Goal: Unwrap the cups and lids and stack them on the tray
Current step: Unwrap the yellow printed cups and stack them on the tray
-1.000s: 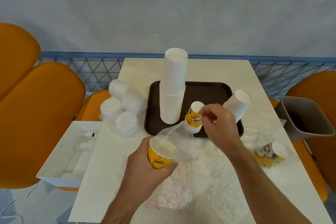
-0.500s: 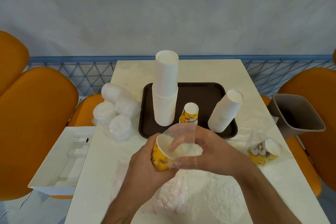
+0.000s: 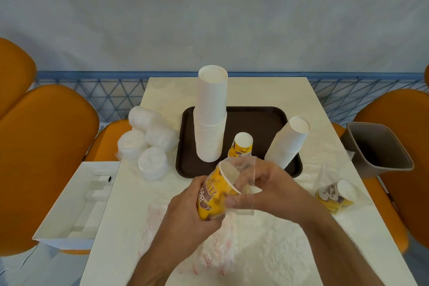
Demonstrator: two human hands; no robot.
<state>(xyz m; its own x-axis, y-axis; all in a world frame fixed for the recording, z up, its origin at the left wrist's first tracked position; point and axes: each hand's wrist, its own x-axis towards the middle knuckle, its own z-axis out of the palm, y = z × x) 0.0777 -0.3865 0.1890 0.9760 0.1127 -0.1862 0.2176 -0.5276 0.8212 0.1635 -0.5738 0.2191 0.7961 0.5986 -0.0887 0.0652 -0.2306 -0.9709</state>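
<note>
Wrapped lids (image 3: pixel 148 144) lie left of the brown tray (image 3: pixel 260 115), which carries white cup stacks (image 3: pixel 211 118). Above the table's near half, the left hand (image 3: pixel 185 213) grips a yellow cup (image 3: pixel 214 193) while the right hand (image 3: pixel 276 190) pinches clear wrap (image 3: pixel 243 169) at its mouth. Another wrapped cup (image 3: pixel 335 195) lies at right.

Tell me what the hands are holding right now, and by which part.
Left hand grips the yellow cups around the side wall; right hand pinches the clear plastic wrap at their open end.
</note>
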